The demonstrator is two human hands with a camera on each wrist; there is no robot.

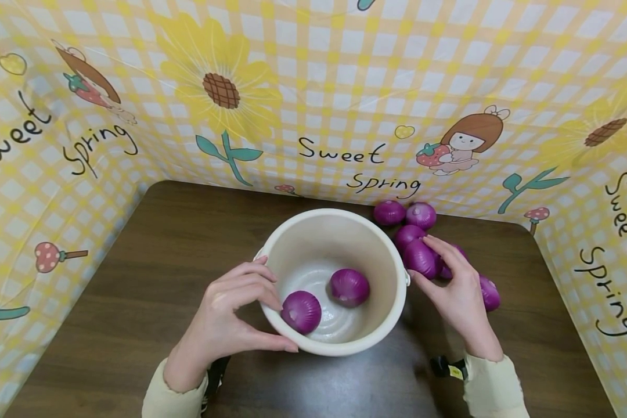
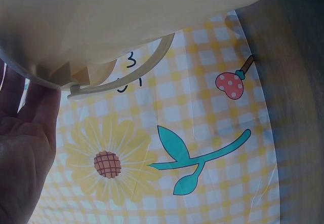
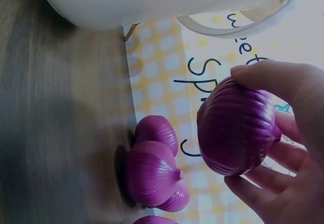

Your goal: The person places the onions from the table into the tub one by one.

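A cream bucket (image 1: pixel 339 347) with a wire-thin side lug and a plain handle (image 2: pixel 129 79) stands mid-table. Inside it lie two purple onions, one against the left wall (image 1: pixel 301 312) and one right of the middle (image 1: pixel 349 287). My left hand (image 1: pixel 230 307) grips the bucket's left rim, thumb at the near side and fingers farther back. Just right of the bucket, my right hand (image 1: pixel 460 296) holds another purple onion (image 3: pixel 235 127) between thumb and fingers. In the right wrist view this onion is raised above the tabletop.
Several more purple onions lie on the dark wooden table (image 1: pixel 136 278), two by the back edge (image 1: pixel 389 213) and others behind my right hand, one showing at its right (image 1: pixel 489 292). A yellow checked cloth (image 1: pixel 313 87) with printed flowers walls the back and sides.
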